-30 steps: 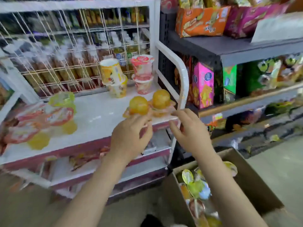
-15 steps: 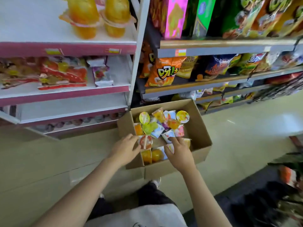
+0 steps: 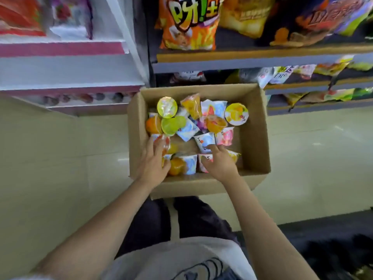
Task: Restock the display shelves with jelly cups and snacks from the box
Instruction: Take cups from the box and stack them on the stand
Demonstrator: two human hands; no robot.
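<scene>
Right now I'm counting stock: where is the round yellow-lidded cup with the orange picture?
In the box's far right part, the yellow-lidded cup lies lid up beside an orange jelly cup.

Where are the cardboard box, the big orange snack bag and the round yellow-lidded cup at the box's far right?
cardboard box [image 3: 255, 138], head view, inner right wall.
big orange snack bag [image 3: 189, 25], head view, middle of its front.
round yellow-lidded cup [image 3: 236, 114], head view, centre of its lid.
</scene>
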